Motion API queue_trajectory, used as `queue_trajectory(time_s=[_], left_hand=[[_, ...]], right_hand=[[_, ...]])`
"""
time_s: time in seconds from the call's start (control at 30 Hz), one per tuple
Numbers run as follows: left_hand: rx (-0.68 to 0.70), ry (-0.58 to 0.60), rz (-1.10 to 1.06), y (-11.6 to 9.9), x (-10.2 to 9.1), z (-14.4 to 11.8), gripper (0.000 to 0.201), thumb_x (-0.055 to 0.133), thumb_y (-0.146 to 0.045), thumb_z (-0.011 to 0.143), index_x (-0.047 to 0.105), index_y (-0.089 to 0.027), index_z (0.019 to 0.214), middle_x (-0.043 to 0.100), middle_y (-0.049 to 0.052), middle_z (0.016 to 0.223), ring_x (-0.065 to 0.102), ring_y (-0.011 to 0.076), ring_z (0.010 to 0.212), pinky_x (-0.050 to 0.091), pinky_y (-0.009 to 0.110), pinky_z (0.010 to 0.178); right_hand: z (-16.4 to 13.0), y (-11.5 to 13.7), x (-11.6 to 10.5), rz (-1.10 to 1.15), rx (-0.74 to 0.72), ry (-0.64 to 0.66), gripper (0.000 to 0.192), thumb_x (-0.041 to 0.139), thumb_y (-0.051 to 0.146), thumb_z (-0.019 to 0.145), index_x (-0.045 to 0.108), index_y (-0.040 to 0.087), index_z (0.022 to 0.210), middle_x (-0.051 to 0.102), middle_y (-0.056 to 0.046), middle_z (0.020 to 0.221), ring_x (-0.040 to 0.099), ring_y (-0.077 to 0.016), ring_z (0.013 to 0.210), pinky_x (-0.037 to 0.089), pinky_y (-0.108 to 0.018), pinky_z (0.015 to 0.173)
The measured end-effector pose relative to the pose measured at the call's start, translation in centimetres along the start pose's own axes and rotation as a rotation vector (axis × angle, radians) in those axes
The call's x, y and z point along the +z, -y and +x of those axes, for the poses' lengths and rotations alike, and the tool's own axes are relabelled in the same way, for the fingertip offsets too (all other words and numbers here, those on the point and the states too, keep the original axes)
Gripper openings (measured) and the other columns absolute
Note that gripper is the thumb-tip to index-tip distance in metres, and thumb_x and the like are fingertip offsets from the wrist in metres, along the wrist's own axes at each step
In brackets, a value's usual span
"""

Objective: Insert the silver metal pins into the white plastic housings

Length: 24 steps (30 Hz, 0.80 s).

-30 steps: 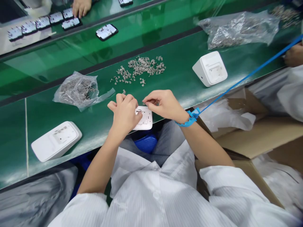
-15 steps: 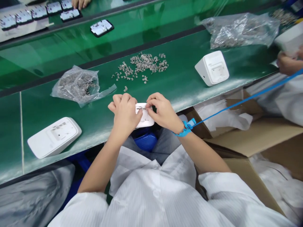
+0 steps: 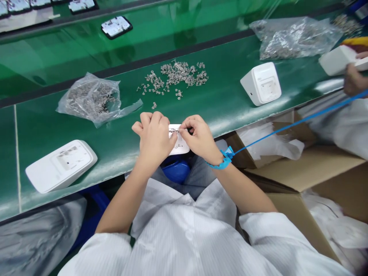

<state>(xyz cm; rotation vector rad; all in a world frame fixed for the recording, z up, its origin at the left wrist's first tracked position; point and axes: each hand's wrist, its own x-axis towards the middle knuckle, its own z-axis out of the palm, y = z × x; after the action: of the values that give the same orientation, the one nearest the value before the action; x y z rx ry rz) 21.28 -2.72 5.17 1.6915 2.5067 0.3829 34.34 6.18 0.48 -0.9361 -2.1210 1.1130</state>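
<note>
At the bench's front edge, a white plastic housing (image 3: 182, 146) with a recessed compartment sits between my hands. My left hand (image 3: 155, 136) grips it from the left, the thumb inside the recess. The fingertips of my right hand (image 3: 200, 138) are pinched together at the recess's upper right; whatever is between them is too small to make out. A blue wrist strap (image 3: 222, 160) circles my right wrist. Beyond my hands lies a loose pile of small metal spring contacts (image 3: 182, 73), with a few strays (image 3: 154, 105) nearer me.
To the left are an open bag of metal parts (image 3: 92, 97) and a white housing (image 3: 61, 165). Another housing (image 3: 263, 84) and a larger bag (image 3: 299, 38) stand right. A circuit board (image 3: 116, 27) lies on the far belt. Rightmost, a co-worker's hand (image 3: 355, 80) is near another housing (image 3: 336, 60).
My hands and the housing appear slightly further right, the pinch still at the recess. The far board has shifted left and up in view. The co-worker's housing at right has changed position.
</note>
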Motion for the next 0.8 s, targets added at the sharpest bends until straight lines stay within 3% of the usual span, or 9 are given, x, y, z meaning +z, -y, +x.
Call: queue_trajectory(time_s=[0.23, 0.4, 0.5, 0.6, 0.7, 0.8], left_hand=[[0.009, -0.029, -0.002, 0.2, 0.3, 0.0, 0.012, 0.061, -0.03, 0.094, 0.067, -0.02, 0.094, 0.065, 0.013, 0.111, 0.048, 0.0379, 0.118, 0.033, 0.053, 0.089], [0.021, -0.024, 0.014, 0.1, 0.2, 0.1, 0.011, 0.062, -0.03, 0.094, 0.067, -0.02, 0.093, 0.066, 0.013, 0.112, 0.047, 0.038, 0.118, 0.033, 0.053, 0.088], [0.013, -0.028, 0.018, -0.1, 0.2, 0.1, 0.01, 0.063, -0.03, 0.093, 0.065, -0.02, 0.091, 0.066, 0.012, 0.112, 0.047, 0.0373, 0.117, 0.032, 0.053, 0.089], [-0.003, -0.028, 0.009, -0.2, 0.2, 0.2, 0.009, 0.063, -0.029, 0.093, 0.064, -0.021, 0.089, 0.066, 0.011, 0.112, 0.048, 0.0373, 0.116, 0.032, 0.054, 0.09], [-0.01, -0.025, -0.007, -0.3, 0.2, 0.2, 0.008, 0.062, -0.028, 0.093, 0.064, -0.021, 0.088, 0.065, 0.011, 0.111, 0.048, 0.0382, 0.117, 0.032, 0.055, 0.091], [-0.01, -0.018, -0.021, -0.2, 0.1, 0.4, 0.007, 0.063, -0.027, 0.092, 0.064, -0.022, 0.088, 0.066, 0.011, 0.111, 0.048, 0.0389, 0.118, 0.032, 0.056, 0.092]], right_hand=[[-0.5, -0.3, 0.6, 0.012, 0.016, -0.062, 0.007, 0.064, 0.014, 0.083, 0.067, 0.02, 0.081, 0.063, -0.008, 0.099, 0.061, -0.0221, 0.1, 0.05, -0.04, 0.088], [0.1, -0.5, 0.1, 0.057, 0.031, -0.066, 0.013, 0.072, 0.016, 0.079, 0.06, 0.02, 0.075, 0.064, -0.004, 0.09, 0.06, -0.0175, 0.082, 0.049, -0.034, 0.075], [-0.2, -0.6, -0.3, 0.042, -0.004, -0.039, 0.01, 0.074, 0.021, 0.081, 0.064, 0.021, 0.079, 0.065, -0.003, 0.092, 0.059, -0.0164, 0.078, 0.05, -0.033, 0.071], [-1.4, -0.6, -0.4, -0.024, -0.141, -0.079, 0.005, 0.07, 0.025, 0.089, 0.072, 0.021, 0.091, 0.07, -0.007, 0.103, 0.065, -0.0201, 0.092, 0.055, -0.037, 0.081], [-2.6, -0.6, -0.2, -0.112, -0.241, -0.145, 0.016, 0.06, 0.024, 0.097, 0.075, 0.022, 0.098, 0.072, -0.011, 0.115, 0.066, -0.0237, 0.105, 0.055, -0.044, 0.094], [-3.1, -0.8, 0.0, -0.198, -0.266, -0.131, 0.022, 0.055, 0.024, 0.1, 0.077, 0.023, 0.101, 0.072, -0.012, 0.119, 0.065, -0.0255, 0.105, 0.055, -0.048, 0.097]])
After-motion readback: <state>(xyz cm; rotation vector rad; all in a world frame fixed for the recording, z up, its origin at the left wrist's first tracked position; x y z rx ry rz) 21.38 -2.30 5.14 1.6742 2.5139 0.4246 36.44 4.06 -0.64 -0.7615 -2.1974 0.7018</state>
